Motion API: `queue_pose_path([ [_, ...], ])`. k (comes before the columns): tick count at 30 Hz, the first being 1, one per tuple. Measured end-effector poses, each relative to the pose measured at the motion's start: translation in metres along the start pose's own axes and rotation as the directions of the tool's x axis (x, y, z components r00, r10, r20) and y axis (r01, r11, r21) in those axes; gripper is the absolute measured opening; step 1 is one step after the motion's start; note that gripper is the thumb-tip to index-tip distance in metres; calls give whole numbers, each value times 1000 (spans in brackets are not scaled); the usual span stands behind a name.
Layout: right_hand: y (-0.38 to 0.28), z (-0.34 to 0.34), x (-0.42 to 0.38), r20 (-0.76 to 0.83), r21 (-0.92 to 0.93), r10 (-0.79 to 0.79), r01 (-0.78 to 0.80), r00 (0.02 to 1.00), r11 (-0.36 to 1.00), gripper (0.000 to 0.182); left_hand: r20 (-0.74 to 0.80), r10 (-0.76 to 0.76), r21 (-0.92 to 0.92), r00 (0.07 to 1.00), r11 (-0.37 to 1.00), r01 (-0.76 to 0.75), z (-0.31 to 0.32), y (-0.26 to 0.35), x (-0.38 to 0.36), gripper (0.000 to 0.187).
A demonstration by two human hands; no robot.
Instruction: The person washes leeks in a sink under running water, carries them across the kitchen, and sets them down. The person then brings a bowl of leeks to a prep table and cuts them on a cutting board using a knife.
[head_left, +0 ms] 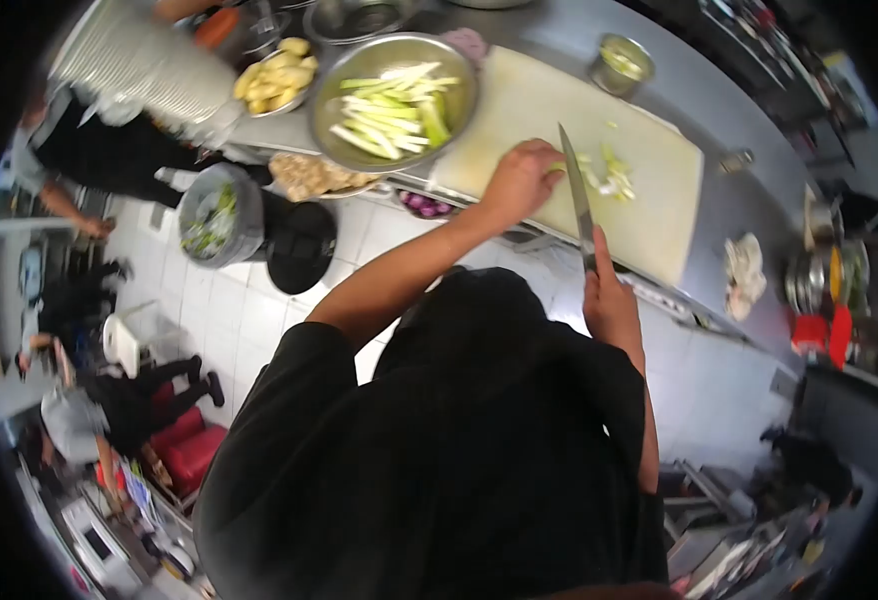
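A long knife (576, 185) is in my right hand (611, 300), its handle wrapped by my fingers and its blade pointing away over the cutting board (649, 225). My left hand (527, 180) is closed on a piece of green vegetable (557, 168) at the board, just left of the blade. Small cut green and white pieces (614, 178) lie right of the knife. Beyond my left hand stands a large metal bowl (321, 110) holding pale green and white sticks (394, 112).
A small metal container (621, 65) stands behind the board, and a crumpled cloth (745, 272) lies to the right. At left are a bowl of yellow pieces (277, 78), stacked plates (139, 62) and a bin (221, 215). Other people stand farther left and at lower right.
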State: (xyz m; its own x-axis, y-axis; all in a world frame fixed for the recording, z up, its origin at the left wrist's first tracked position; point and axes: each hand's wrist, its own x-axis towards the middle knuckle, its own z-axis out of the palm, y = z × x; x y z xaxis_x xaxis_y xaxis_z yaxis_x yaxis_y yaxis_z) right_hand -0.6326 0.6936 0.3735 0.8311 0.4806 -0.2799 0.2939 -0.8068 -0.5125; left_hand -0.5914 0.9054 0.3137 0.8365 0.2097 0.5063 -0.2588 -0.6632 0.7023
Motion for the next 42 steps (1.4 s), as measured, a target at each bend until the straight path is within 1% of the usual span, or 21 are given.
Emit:
queue_pose_path([
  [3,4,17,1,75,28,-7,5,997,1000,64,-7,10,38,1000,999,-10,-45,5,-1,17],
  [5,8,21,3,84,39,1,-4,996,999,64,-25,-40,106,999,994,42,-74,-8,1,18],
  [7,13,21,6,67,38,8,-11,998,999,64,-46,-68,200,997,977,76,-103,-35,4,19],
  [8,19,23,5,-6,28,-23,23,1000,999,64,-25,-100,280,995,955,102,-117,-47,4,22],
  [9,21,21,4,-24,7,2,-2,1000,1000,63,-4,-132,355,991,926,125,-130,-58,3,25],
  [11,25,17,5,-68,-36,53,-55,996,998,63,59,-193,447,979,882,147,-148,-76,3,38],
  [13,31,17,7,-92,-44,41,-46,995,998,63,178,-204,492,963,866,93,-154,-88,5,39],
  [16,31,19,7,-125,-44,13,-19,992,999,64,387,-165,443,907,896,-26,-148,-89,10,41],
  [18,36,26,6,-166,-44,-26,19,986,999,65,486,-56,424,872,887,-180,-146,-93,17,42],
  [19,36,27,6,-162,-56,-9,0,987,998,65,536,0,407,844,876,-259,-144,-96,21,42],
  [22,32,31,6,-158,-82,43,-56,986,995,67,656,-58,440,753,840,-318,-137,-106,35,43],
  [25,25,34,6,-160,-89,92,-107,983,990,67,692,-82,429,717,846,-318,-132,-112,37,41],
  [28,18,37,5,-170,-81,122,-138,978,987,68,656,32,360,754,865,-349,-134,-123,38,40],
  [31,18,40,4,-189,-57,117,-130,975,990,69,647,51,318,761,889,-329,-143,-114,39,40],
  [32,15,40,3,-187,-50,125,-136,974,989,69,686,26,333,727,878,-345,-143,-112,39,40],
  [33,12,39,3,-181,-46,125,-136,975,990,69,700,47,337,713,858,-387,-142,-116,38,40],
  [34,9,37,4,-120,-5,212,-215,970,977,69,698,36,371,715,836,-405,-137,-121,36,37],
  [37,7,38,4,-132,-10,215,-218,968,976,68,701,-40,495,712,747,-445,-131,-109,37,31],
  [38,5,36,5,-121,-3,229,-231,966,973,68,626,9,490,780,774,-402,-130,-111,35,27],
  [39,7,36,6,-125,7,214,-214,969,977,67,555,26,480,831,806,-346,-133,-111,36,28],
  [42,14,36,3,-112,58,206,-200,972,978,66,319,48,413,947,892,-184,-146,-96,48,33],
])
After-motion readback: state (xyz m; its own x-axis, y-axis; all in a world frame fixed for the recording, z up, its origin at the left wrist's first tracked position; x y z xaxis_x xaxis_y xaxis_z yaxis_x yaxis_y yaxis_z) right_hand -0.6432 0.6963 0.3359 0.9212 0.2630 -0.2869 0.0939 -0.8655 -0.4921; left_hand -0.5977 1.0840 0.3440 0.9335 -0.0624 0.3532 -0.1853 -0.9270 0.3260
